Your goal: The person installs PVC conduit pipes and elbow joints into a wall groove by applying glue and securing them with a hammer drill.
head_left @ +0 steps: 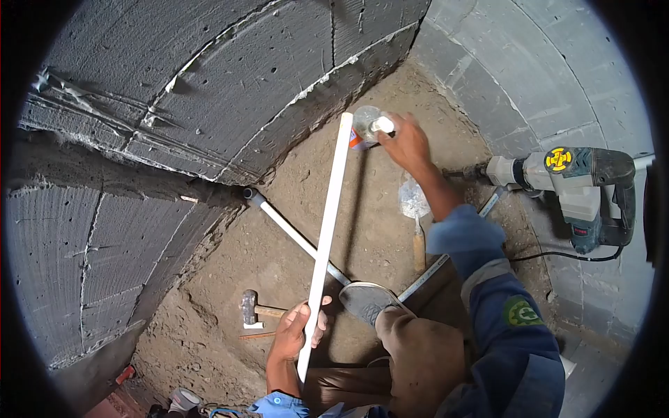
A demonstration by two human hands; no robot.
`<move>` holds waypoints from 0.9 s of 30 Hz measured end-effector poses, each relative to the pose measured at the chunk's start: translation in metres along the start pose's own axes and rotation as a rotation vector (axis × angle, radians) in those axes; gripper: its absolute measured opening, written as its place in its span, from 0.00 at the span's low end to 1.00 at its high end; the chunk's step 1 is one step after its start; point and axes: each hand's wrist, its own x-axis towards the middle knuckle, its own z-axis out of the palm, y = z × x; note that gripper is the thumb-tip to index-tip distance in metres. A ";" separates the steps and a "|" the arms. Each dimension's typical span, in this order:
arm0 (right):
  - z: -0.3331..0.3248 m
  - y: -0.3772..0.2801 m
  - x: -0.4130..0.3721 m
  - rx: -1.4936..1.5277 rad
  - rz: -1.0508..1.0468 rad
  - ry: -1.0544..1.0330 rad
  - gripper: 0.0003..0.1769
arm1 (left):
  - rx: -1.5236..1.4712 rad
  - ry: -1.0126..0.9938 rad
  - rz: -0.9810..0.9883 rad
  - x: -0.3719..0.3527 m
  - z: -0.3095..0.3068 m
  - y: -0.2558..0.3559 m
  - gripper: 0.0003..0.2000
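Note:
My left hand [291,337] is closed round the lower part of a long white pipe [332,202], which slants upward across the view. The pipe's upper end stands beside a small can [365,115] with a grey top and an orange and blue label. Over that can, my right hand [408,144] pinches a short white piece [382,125], perhaps a fitting or a cap; I cannot tell which. A trowel [416,203] with a wooden handle lies on the dirt below my right wrist.
A rotary hammer drill [578,188] sits at the right by the block wall [529,63]. A hammer [268,310] lies left of my left hand. One floor pipe [293,235] runs to the left wall, another floor pipe [426,277] to the right. My shoe [362,299] is between them.

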 end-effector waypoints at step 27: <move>-0.036 0.012 -0.033 0.619 -0.084 0.289 0.22 | 0.006 0.047 0.110 -0.017 -0.012 -0.006 0.17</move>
